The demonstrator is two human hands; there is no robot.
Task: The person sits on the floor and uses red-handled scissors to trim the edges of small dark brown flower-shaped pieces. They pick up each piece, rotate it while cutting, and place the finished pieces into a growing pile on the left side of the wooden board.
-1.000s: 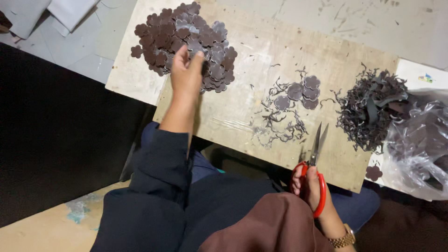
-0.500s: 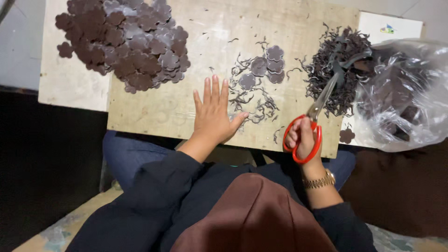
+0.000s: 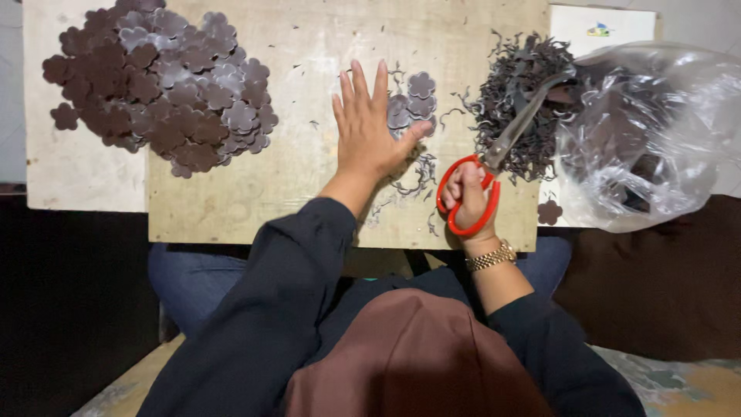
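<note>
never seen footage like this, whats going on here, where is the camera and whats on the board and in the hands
There is no machine here, just a person working with two bare hands. The single picture comes from a camera worn on the person's head, looking straight down, so you see their arms and lap from above. A wooden board lies across the lap. At its left is a big heap of dark brown flower-shaped cutouts; at its right, a tangle of thin dark offcuts beside a clear plastic bag. The left hand lies flat, fingers spread, beside a few more cutouts in the middle. The right hand holds red-handled scissors, blades pointing into the offcuts.
</note>
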